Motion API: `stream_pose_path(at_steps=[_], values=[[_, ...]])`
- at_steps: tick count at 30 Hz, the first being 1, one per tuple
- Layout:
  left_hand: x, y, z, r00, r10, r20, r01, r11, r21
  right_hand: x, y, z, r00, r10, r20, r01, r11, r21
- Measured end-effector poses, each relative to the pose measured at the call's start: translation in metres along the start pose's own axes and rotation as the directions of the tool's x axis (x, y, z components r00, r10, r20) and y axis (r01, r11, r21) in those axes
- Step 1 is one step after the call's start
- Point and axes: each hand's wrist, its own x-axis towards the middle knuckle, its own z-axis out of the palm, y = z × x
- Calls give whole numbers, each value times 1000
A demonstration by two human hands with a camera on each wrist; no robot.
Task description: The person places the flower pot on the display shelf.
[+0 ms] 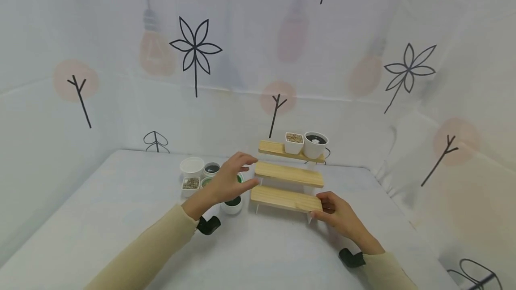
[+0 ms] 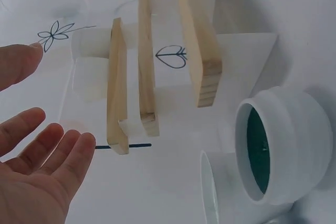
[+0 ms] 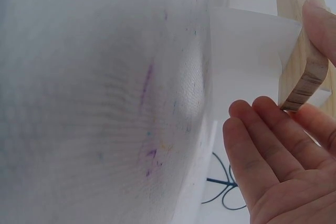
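A three-tier stepped stand with wooden boards (image 1: 288, 173) and thin whitish supports stands on the table. At the right end of its lowest board, my right hand (image 1: 338, 216) pinches the wood, thumb on the front edge and a finger behind; the right wrist view shows this board end (image 3: 304, 80) up close. My left hand (image 1: 226, 181) hovers by the left ends of the upper boards, fingers spread and holding nothing. On the top board sit a square white pot (image 1: 294, 144) with speckled grains and a round white pot (image 1: 314, 146) with dark filling.
Left of the stand, partly behind my left hand, several small white containers cluster: a round one (image 1: 191, 165), a square grain-filled one (image 1: 191, 185), and a green-filled pot (image 1: 231, 206). Patterned white cloth (image 1: 242, 57) rises behind the table.
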Motion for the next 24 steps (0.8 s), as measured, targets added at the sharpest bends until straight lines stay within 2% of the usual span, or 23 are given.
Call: stream_pose_path(at_steps=[4, 11, 14, 24], values=[[-12, -3, -4, 1000, -17, -15, 17, 1000, 15, 1, 0, -1, 1000, 12, -2, -12, 1000, -5], [-31, -12, -9, 991, -135, -12, 135, 991, -3, 0, 1, 0, 1000, 12, 0, -12, 1000, 1], [-37, -16, -12, 987, -159, -16, 159, 987, 0, 1, 1, 0, 1000, 4, 0, -4, 1000, 17], [-51, -22, -16, 988, -154, -19, 156, 984, 82, 1, 3, 0, 1000, -8, 0, 8, 1000, 4]])
